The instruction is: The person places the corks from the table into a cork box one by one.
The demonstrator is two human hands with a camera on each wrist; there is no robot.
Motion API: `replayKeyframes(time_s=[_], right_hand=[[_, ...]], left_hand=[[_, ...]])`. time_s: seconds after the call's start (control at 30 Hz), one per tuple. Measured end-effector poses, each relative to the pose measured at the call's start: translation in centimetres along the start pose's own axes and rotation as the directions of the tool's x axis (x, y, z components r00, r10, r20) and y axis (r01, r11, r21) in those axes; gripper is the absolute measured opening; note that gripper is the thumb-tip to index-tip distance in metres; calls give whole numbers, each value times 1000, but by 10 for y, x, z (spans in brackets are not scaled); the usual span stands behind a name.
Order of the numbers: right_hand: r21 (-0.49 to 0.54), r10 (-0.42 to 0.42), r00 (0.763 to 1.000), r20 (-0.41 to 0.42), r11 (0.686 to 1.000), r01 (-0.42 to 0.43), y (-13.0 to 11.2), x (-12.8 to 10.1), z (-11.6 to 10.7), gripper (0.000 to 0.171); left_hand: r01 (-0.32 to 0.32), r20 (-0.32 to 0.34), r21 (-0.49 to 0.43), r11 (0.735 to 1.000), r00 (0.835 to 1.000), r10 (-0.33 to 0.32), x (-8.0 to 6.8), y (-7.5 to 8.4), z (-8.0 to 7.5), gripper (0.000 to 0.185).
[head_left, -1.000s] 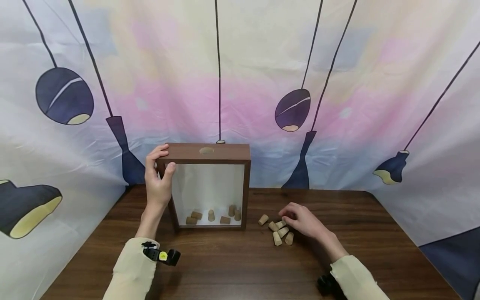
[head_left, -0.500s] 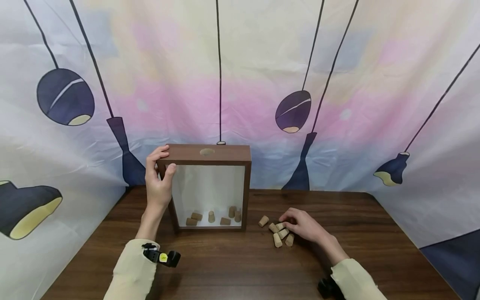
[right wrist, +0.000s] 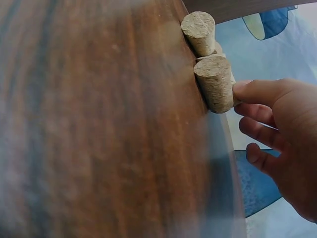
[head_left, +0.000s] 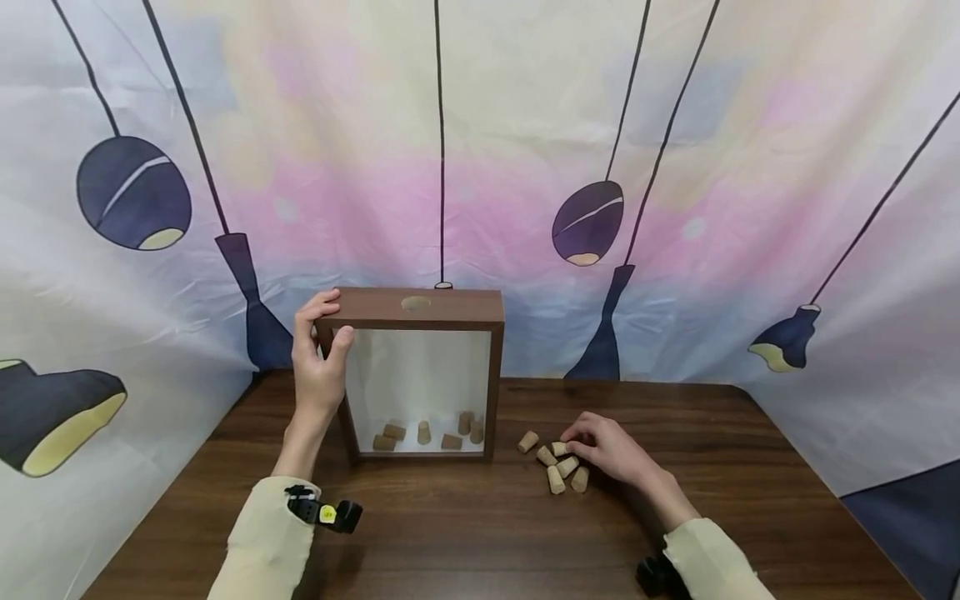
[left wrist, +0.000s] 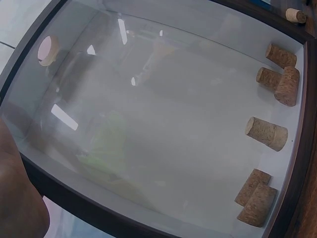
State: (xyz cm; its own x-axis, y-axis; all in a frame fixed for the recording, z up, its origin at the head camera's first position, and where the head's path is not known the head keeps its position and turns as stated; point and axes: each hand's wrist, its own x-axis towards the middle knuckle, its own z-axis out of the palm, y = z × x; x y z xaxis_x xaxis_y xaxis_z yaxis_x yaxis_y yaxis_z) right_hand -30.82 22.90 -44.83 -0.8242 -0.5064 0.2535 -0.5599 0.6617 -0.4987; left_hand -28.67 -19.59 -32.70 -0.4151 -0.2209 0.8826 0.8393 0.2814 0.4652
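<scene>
**Six corks in the box, five on the table**

The left hand (head_left: 318, 367) grips the upper left corner of the wooden shadow box (head_left: 417, 310), thumb on the front edge and fingers curled over the top, holding it upright at centre frame in the head view. A round hole (head_left: 415, 303) sits in the middle of its top edge. Behind the glass, six corks (left wrist: 266, 133) lie along the bottom — judged as the part already done.

Just right of the box, lower centre of the head view, a loose cluster of five corks (head_left: 557, 463) lies on the dark wooden table (head_left: 465, 533). The right hand (head_left: 611, 450) rests over this cluster with fingers bent; in the right wrist view a fingertip (right wrist: 247, 91) touches the side of one cork (right wrist: 215, 83), but a closed pinch is not shown — whether it has a hold I cannot tell.

So roughly half looks finished; the five outside remain, none lifted off the table.
</scene>
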Motion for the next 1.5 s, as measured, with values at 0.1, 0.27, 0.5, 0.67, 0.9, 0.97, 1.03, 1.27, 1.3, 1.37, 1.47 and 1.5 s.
replayKeyframes(time_s=[0.1, 0.27, 0.5, 0.67, 0.9, 0.97, 1.03, 1.27, 1.3, 1.37, 1.47, 1.5], right_hand=[[-13, -3, 1000, -24, 1000, 3, -1, 0, -3, 12], [-12, -23, 997, -72, 1000, 22, -6, 1, -10, 11], [-19, -56, 990, -132, 998, 54, -16, 4, -22, 11], [-26, -87, 981, -176, 996, 83, -24, 6, -31, 13], [-82, -176, 950, -257, 984, 160, -37, 10, -45, 15], [-96, -201, 940, -274, 979, 181, -40, 11, -49, 15], [-104, -222, 930, -293, 974, 200, -44, 12, -53, 16], [-132, -281, 892, -355, 959, 250, -57, 18, -65, 19], [-137, -286, 888, -360, 958, 253, -59, 19, -66, 19], [-148, -300, 881, -365, 953, 264, -63, 21, -70, 19], [-163, -336, 866, -370, 941, 296, -68, 24, -75, 20], [-167, -349, 860, -372, 937, 308, -70, 25, -77, 20]], left_hand=[[1, -2, 2, 1000, 1000, -1, -1, -12, -2, 34], [-3, 0, -10, 1000, 1000, 3, -1, -13, -3, 34], [-6, -1, -9, 1000, 1000, 6, 2, 12, 0, 33], [-3, -8, -4, 1000, 1000, 3, 0, -8, -3, 34], [-3, -4, -8, 1000, 1000, 3, 0, -9, -3, 34], [-5, -1, -10, 1000, 1000, 5, 1, 0, -2, 34], [-7, -3, -14, 1000, 1000, 7, 1, 8, -1, 33], [6, -3, -4, 1000, 1000, -6, 0, 1, -1, 34], [10, -2, -2, 1000, 1000, -10, -1, -4, -1, 34], [16, -5, 0, 1000, 1000, -16, -1, -14, -3, 34], [15, -7, -2, 1000, 1000, -15, -1, -22, -4, 35], [14, -9, -1, 1000, 1000, -14, -1, -22, -4, 35]])
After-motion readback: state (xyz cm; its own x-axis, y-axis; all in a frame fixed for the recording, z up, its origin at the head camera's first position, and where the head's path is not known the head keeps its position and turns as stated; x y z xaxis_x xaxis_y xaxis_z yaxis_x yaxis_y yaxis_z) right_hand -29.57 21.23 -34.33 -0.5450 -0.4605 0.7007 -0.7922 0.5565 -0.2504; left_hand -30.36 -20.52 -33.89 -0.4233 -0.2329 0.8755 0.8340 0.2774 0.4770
